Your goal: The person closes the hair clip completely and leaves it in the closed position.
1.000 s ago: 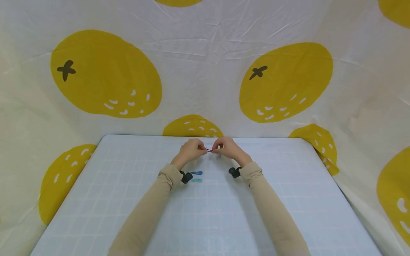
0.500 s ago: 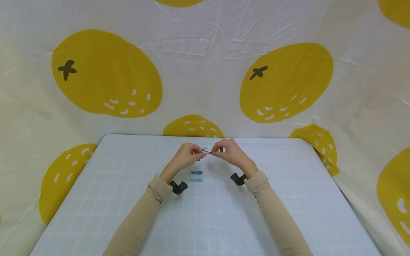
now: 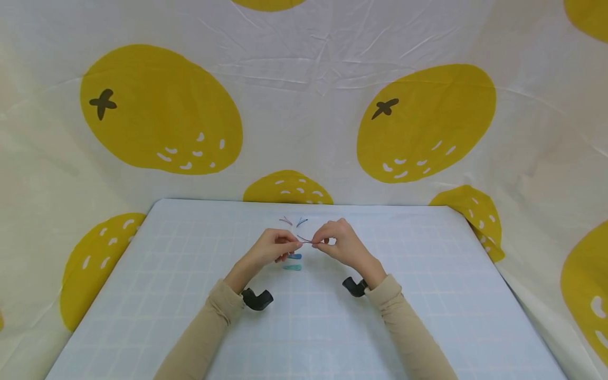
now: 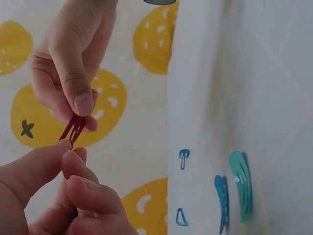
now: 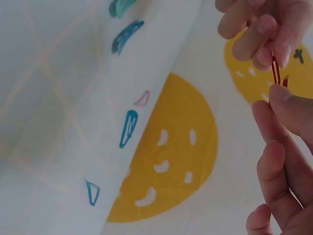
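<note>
A small dark red snap hair clip (image 4: 75,129) is stretched between my hands above the table, with its thin prongs spread apart. My left hand (image 3: 272,247) pinches one end between thumb and fingertips. At the other end, my right hand (image 3: 343,241) grips it the same way, as the right wrist view also shows. Under the left hand lie a blue snap clip (image 3: 296,256), partly covered in the head view, and a teal snap clip (image 3: 292,267) nearer me. Beyond the hands, a pinkish clip (image 3: 286,220) and another blue clip (image 3: 302,221) rest with their prongs spread.
The table (image 3: 199,327) wears a pale blue checked cover. Behind its far edge hangs a white cloth (image 3: 304,121) printed with large yellow fruit. Black wrist cameras (image 3: 258,299) sit at both cuffs, low over the tabletop.
Both hands have come nearer to me with the red clip, the left one also shifting left. The pinkish and blue clips at the back have come into view.
</note>
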Tool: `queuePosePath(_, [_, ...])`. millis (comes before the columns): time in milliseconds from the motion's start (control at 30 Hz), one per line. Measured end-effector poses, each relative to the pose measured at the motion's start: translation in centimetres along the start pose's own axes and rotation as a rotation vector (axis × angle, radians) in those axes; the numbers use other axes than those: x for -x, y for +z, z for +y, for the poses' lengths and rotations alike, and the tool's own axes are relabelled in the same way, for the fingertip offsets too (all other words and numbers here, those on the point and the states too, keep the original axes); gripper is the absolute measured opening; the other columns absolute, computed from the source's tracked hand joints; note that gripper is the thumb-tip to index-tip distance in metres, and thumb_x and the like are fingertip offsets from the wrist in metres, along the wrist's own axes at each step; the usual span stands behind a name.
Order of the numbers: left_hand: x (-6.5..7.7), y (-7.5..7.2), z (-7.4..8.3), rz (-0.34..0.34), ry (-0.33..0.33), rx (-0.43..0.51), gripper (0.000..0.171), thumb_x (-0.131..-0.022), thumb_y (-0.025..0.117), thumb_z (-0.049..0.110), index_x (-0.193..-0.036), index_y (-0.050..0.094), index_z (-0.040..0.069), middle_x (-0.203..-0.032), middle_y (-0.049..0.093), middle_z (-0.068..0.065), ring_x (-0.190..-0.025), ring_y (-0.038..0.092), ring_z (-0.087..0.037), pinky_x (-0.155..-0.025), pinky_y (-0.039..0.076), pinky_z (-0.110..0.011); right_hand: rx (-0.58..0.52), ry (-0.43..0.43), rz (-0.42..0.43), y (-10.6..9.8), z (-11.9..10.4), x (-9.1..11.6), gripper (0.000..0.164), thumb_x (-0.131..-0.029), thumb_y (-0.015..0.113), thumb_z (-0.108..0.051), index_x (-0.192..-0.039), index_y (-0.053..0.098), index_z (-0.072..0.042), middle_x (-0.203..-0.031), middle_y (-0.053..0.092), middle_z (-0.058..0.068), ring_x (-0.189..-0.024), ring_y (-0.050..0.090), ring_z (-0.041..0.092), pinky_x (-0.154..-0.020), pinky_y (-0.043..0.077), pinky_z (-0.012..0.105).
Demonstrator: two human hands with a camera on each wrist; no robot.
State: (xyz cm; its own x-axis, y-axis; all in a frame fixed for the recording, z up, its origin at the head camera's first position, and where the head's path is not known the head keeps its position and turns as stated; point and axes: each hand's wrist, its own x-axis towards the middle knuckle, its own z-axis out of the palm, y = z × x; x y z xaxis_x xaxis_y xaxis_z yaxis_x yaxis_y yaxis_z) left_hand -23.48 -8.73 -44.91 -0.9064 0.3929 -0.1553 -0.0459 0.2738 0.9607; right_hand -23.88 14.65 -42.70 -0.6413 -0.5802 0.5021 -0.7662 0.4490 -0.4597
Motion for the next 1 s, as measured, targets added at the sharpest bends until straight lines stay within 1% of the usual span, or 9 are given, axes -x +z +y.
queuePosePath(100, [0.4,0.3,-0.9,-0.019,-0.009,0.039,0.03,-0.092,0.072,0.027,-0.104,0.069,0.0,-0.083,0.059,-0.028,-0.058,0.048,-0.02,-0.055,0.042,-0.025,-0.037,-0.004,-0.005,0.5,-0.1,0.7,0.014,-0.076,0.084,-0.003,-0.082,0.078,-0.014,-0.083,0.073,-0.008,-0.071,0.061,0.01,-0.068,0.033,0.033])
queuePosePath(200, [0.8,0.6,-1.6,-0.039,-0.008,0.074,0.027,-0.092,0.072,0.024,-0.101,0.068,-0.001,-0.076,0.06,-0.017,-0.057,0.047,-0.016,-0.055,0.041,-0.025,-0.076,-0.002,0.0,1.0,-0.1,1.3,0.013,-0.076,0.084,-0.003,-0.082,0.078,-0.013,-0.083,0.072,-0.008,-0.073,0.061,0.008,-0.069,0.034,0.033])
queuePosePath(333, [1.3,1.1,-2.6,-0.044,-0.008,0.106,0.019,-0.092,0.072,0.021,-0.094,0.068,0.003,-0.071,0.059,-0.005,-0.057,0.046,-0.015,-0.053,0.039,-0.025,-0.138,0.019,0.004,1.7,-0.1,2.1,0.011,-0.077,0.083,-0.003,-0.082,0.078,-0.012,-0.083,0.072,-0.007,-0.073,0.061,0.009,-0.07,0.034,0.034])
queuePosePath(433, [1.6,1.3,-3.3,-0.041,-0.007,0.094,0.02,-0.092,0.072,0.023,-0.094,0.068,0.004,-0.07,0.058,-0.005,-0.056,0.046,-0.016,-0.054,0.039,-0.026,-0.179,0.057,-0.012,2.1,-0.1,2.7,0.01,-0.079,0.082,-0.005,-0.084,0.078,-0.013,-0.084,0.072,-0.007,-0.071,0.059,0.009,-0.071,0.034,0.035])
queuePosePath(533, [1.9,1.5,-3.9,-0.036,-0.003,0.063,0.022,-0.092,0.072,0.027,-0.097,0.069,0.005,-0.072,0.06,-0.007,-0.056,0.048,-0.017,-0.054,0.04,-0.026,-0.233,0.102,-0.037,2.6,0.0,3.4,0.011,-0.081,0.081,-0.004,-0.085,0.077,-0.013,-0.085,0.073,-0.003,-0.071,0.059,0.01,-0.071,0.039,0.035])
queuePosePath(733, [2.8,1.9,-4.7,-0.044,0.063,0.055,0.031,-0.092,0.072,0.023,-0.118,0.066,0.008,-0.08,0.068,-0.012,-0.057,0.051,-0.022,-0.053,0.043,-0.027,-0.35,0.112,-0.065,3.7,0.3,4.4,0.009,-0.081,0.077,0.006,-0.085,0.075,-0.002,-0.083,0.072,0.011,-0.071,0.058,0.021,-0.065,0.046,0.042])
queuePosePath(800, [3.0,2.1,-5.0,-0.05,0.095,0.052,0.032,-0.092,0.072,0.021,-0.121,0.066,0.008,-0.082,0.068,-0.013,-0.057,0.052,-0.023,-0.052,0.044,-0.027,-0.374,0.134,-0.072,4.0,0.3,4.6,0.008,-0.082,0.076,0.006,-0.085,0.074,-0.001,-0.082,0.072,0.01,-0.071,0.058,0.02,-0.065,0.045,0.044])
queuePosePath(867, [3.3,2.2,-5.3,-0.047,0.117,0.047,0.028,-0.092,0.072,0.021,-0.118,0.068,0.009,-0.081,0.067,-0.013,-0.057,0.053,-0.022,-0.052,0.045,-0.027,-0.383,0.185,-0.089,4.1,0.2,4.8,0.007,-0.083,0.076,0.002,-0.085,0.075,-0.005,-0.082,0.072,0.006,-0.072,0.057,0.015,-0.067,0.045,0.042])
queuePosePath(1000, [3.7,2.5,-5.7,-0.024,0.127,0.047,0.02,-0.091,0.073,0.02,-0.108,0.073,0.011,-0.078,0.065,-0.015,-0.056,0.052,-0.019,-0.052,0.045,-0.026,-0.417,0.324,-0.134,4.3,0.2,5.2,0.004,-0.087,0.076,-0.008,-0.087,0.077,-0.012,-0.082,0.072,-0.003,-0.072,0.055,0.008,-0.069,0.043,0.032])
